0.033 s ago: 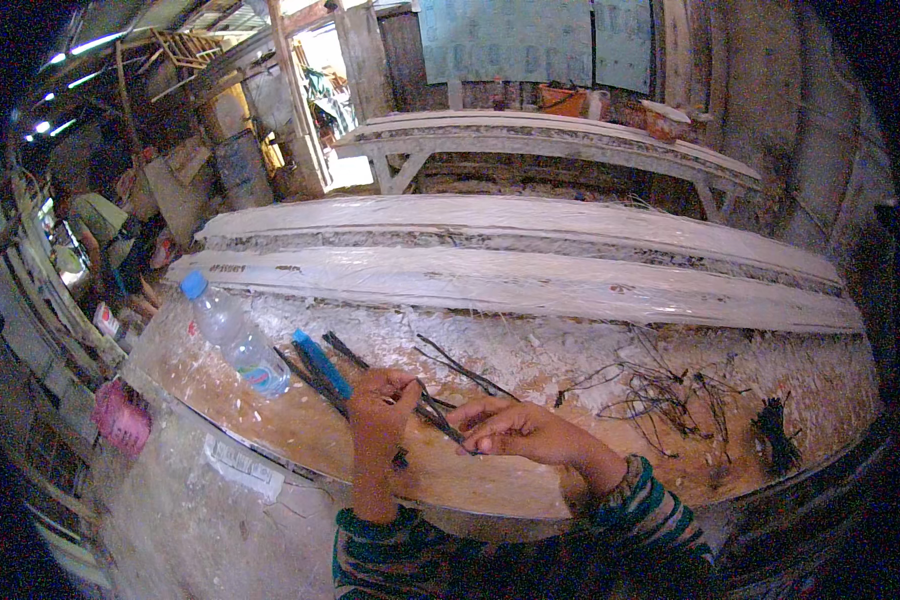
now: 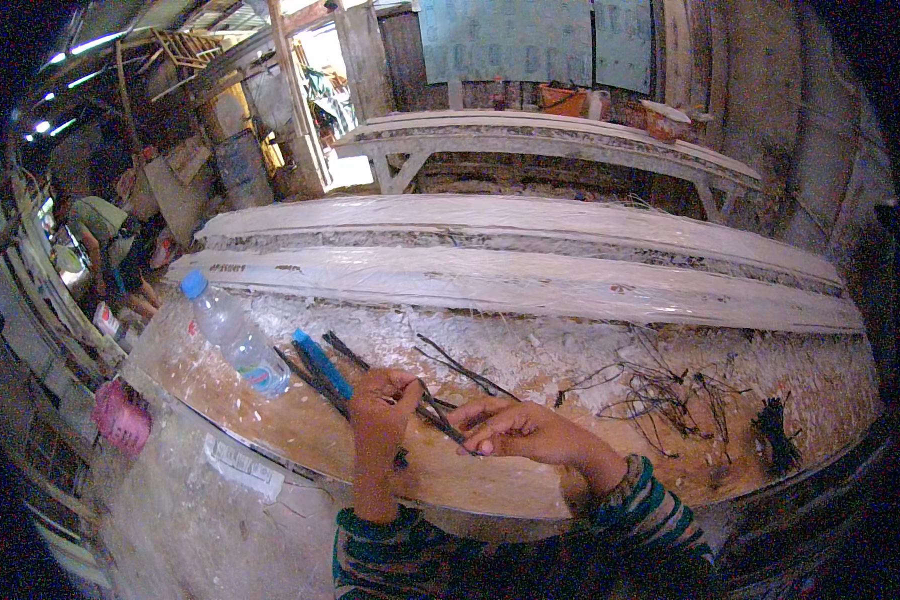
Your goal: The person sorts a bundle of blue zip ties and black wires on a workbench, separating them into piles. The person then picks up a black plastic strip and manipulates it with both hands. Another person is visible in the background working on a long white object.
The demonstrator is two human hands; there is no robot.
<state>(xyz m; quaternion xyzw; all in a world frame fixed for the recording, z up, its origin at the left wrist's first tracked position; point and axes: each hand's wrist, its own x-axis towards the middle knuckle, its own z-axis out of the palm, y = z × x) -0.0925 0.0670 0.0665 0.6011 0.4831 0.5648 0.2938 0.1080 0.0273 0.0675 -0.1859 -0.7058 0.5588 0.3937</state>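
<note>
Thin black strands, wire or cord, run between my hands over the worktable. My left hand [image 2: 380,405] is closed, pinching a black strand [image 2: 432,405] between thumb and forefinger. To its right, my right hand [image 2: 515,432] is closed on the lower end of the strand with its fingertips. Beneath and beyond my left hand lies a bundle of dark strands [image 2: 315,372], partly hidden by the hand. A blue stick-like thing [image 2: 322,362] rests along that bundle. Farther off, a few loose black strands [image 2: 460,366] lie on the wood.
A clear plastic bottle with a blue cap [image 2: 232,335] lies at left. Tangled black strands [image 2: 665,390] and a tied black bundle [image 2: 773,436] are at right. Long white-coated boards [image 2: 530,280] span the table's far side. Pink roll [image 2: 122,415] at lower left; a person [image 2: 105,235] bends over farther back.
My hands and the strand show no visible movement. The person in the left background has shifted slightly, with more of the legs showing.
</note>
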